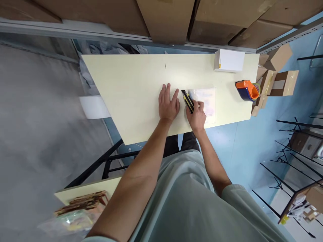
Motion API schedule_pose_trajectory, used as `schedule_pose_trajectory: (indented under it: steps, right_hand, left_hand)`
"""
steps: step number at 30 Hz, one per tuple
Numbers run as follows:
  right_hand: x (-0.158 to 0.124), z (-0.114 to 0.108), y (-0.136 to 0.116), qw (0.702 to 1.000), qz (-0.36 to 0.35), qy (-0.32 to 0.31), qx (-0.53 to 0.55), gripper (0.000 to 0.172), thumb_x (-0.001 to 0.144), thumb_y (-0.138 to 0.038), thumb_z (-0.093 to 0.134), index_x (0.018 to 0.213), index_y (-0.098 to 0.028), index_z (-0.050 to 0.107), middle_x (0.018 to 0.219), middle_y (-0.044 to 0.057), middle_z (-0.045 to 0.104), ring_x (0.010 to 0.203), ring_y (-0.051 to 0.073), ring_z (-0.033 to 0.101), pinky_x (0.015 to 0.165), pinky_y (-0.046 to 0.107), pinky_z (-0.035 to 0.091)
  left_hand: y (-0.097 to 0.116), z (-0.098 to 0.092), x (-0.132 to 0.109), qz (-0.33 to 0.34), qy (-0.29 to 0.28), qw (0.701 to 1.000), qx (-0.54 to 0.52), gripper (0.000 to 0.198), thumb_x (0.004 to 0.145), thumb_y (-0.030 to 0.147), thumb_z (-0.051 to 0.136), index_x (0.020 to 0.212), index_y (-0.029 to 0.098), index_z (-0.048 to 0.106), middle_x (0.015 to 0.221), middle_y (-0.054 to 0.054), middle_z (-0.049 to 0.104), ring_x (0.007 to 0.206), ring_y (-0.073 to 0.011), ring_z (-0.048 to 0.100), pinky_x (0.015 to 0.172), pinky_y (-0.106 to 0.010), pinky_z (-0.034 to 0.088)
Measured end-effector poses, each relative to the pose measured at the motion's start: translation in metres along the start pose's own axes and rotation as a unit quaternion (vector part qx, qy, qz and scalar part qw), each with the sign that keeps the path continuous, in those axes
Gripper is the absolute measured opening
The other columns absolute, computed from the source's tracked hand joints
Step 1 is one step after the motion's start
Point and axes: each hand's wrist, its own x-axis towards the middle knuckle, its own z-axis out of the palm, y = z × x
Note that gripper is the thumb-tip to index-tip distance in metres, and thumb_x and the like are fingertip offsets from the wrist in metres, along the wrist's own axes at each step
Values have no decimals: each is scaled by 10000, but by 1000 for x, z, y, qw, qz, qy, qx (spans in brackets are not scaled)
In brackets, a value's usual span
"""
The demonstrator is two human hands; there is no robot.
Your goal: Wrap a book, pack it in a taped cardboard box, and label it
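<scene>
My left hand (168, 103) lies flat on the pale yellow tabletop (126, 87), fingers stretched out and holding nothing. Just to its right, my right hand (196, 116) has its fingers round a black and yellow utility knife (187, 100). The knife points up and to the left, its front end close to my left hand but apart from it. Beside and partly under my right hand is a flat, see-through plastic packet (208, 104) with faint pinkish print. Whether the blade is out is too small to tell.
A white box (229, 60) stands at the table's back right. An orange and blue tape dispenser (247, 90) sits near the right edge. Cardboard boxes (275, 80) are stacked beyond that edge, and more cartons (166, 20) fill a shelf behind the table. A small dark mark (165, 66) shows on the tabletop.
</scene>
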Motion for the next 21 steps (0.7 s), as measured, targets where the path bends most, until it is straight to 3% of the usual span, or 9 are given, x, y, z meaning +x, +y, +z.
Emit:
schedule_pose_trajectory:
  steps: [8, 21]
  right_hand:
    - [-2, -17, -4, 999, -4, -37, -33, 467, 1155, -333, 521, 1606, -221, 566, 1484, 172, 551, 1056, 245, 759, 762, 329, 647]
    - [-24, -11, 1, 1000, -8, -14, -26, 504, 1121, -260, 496, 1611, -194, 592, 1438, 197, 568, 1074, 268, 734, 780, 352, 649]
  left_hand:
    - [7, -7, 2, -9, -4, 1000, -19, 570, 1125, 583, 506, 1616, 309, 603, 1880, -65, 359, 1799, -368, 145, 1468, -661, 125]
    - [10, -7, 2, 2, 2, 1000, -19, 615, 1108, 635, 504, 1633, 332, 601, 1867, -60, 385, 1797, -362, 163, 1457, -662, 137]
